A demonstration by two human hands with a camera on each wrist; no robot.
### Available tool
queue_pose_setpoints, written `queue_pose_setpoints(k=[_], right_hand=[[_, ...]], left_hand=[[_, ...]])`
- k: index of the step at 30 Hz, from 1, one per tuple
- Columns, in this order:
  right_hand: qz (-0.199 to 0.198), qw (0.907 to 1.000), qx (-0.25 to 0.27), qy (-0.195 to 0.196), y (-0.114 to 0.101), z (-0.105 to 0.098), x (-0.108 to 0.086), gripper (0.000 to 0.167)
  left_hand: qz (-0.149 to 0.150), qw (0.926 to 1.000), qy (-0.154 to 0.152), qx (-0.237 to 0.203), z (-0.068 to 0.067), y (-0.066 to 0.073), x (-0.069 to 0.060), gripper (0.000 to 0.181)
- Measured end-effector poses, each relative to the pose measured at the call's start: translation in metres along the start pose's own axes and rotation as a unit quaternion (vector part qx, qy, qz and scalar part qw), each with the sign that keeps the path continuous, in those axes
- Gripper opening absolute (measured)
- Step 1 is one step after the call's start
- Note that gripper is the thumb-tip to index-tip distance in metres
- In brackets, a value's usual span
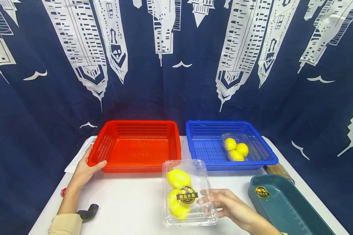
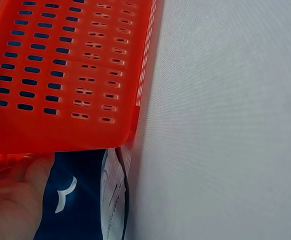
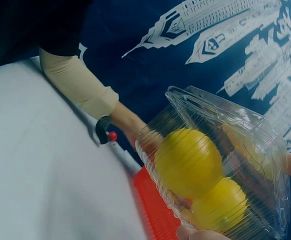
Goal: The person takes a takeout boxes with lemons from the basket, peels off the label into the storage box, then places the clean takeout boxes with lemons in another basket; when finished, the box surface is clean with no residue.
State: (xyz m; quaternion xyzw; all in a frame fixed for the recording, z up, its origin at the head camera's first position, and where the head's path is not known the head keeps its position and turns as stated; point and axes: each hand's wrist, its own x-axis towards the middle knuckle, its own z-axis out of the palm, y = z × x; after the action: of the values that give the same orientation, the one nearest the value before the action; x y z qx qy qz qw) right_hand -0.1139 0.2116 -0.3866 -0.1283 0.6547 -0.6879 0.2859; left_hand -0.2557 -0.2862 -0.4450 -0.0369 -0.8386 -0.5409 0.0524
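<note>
My right hand (image 1: 230,207) grips the right side of a clear plastic box (image 1: 189,192) that hangs over the white table, in front of the baskets. Yellow lemons (image 1: 178,178) lie inside it, under a black and gold label. In the right wrist view the lemons (image 3: 189,162) show through the ribbed plastic, with fingertips at the box's edges. My left hand (image 1: 86,169) holds the front left corner of the red basket (image 1: 142,153), thumb on the rim. The left wrist view shows that hand (image 2: 18,195) at the perforated basket wall (image 2: 50,125).
Right of the red basket stands a blue basket (image 1: 223,165) with another clear box of yellow lemons (image 1: 236,150). A dark green tray (image 1: 291,202) is at the right front, a brown object (image 1: 279,171) behind it. A small red item (image 1: 63,192) lies by the left forearm.
</note>
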Motion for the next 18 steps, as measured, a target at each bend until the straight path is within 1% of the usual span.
queue_pose_setpoints(k=[4,8,12,18], right_hand=[[0.037,0.9991,-0.004,0.020,0.016,0.001,-0.003,0.058],[0.064,0.9971,-0.015,0.038,0.031,-0.001,-0.002,0.059],[0.074,0.9955,-0.020,0.056,0.045,-0.002,-0.001,0.061],[0.082,0.9931,-0.008,0.083,0.060,-0.004,0.001,0.061]], left_hand=[[0.003,1.0000,0.001,0.006,0.000,0.001,0.001,0.099],[0.003,1.0000,-0.001,0.007,0.000,0.000,0.001,0.099],[0.000,1.0000,-0.006,0.000,0.000,0.000,0.001,0.100],[-0.015,0.9999,-0.007,-0.001,0.000,-0.001,0.002,0.100]])
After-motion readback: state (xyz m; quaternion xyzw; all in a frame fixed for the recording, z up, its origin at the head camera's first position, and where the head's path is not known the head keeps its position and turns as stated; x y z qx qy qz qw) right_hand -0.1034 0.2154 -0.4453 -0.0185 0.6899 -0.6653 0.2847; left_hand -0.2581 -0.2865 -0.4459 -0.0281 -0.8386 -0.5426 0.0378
